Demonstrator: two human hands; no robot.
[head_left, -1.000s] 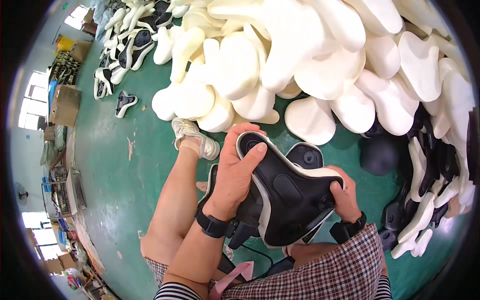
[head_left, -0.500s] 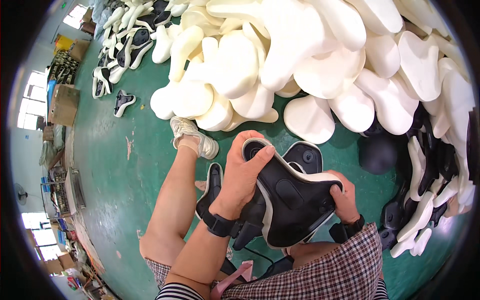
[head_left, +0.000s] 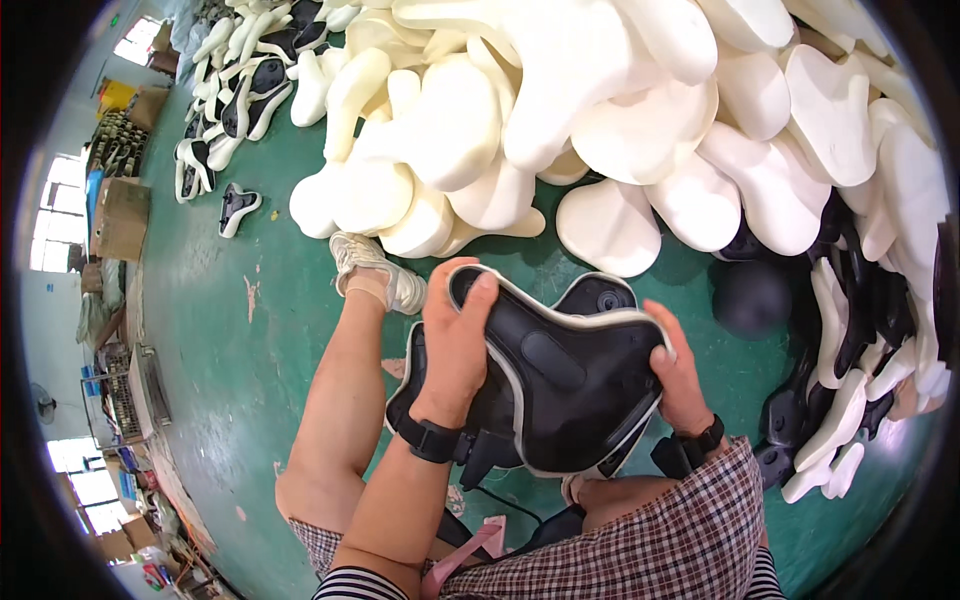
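Between my hands is a bicycle saddle (head_left: 570, 400) with its black underside up and a white foam rim round its edge. My left hand (head_left: 460, 340) is closed round the narrow nose, thumb on the black side. My right hand (head_left: 684, 372) grips the wide end at its right corner, with the thumb at the rim. Behind the held saddle, another black saddle underside (head_left: 606, 294) shows in part. More black, white-edged saddle pieces (head_left: 404, 392) lie lower down by my left wrist, mostly covered.
A large heap of white foam saddles (head_left: 450, 130) rises ahead. Black and white saddles (head_left: 835, 400) are piled at the right, near a dark round object (head_left: 752, 298). One saddle (head_left: 238, 208) lies alone on the green floor (head_left: 230, 330). Cardboard boxes (head_left: 122, 218) stand along the left wall.
Both hands have shifted the saddle slightly left, and it has tilted a little. My right thumb sits nearer the saddle's rim. The whole view has moved slightly.
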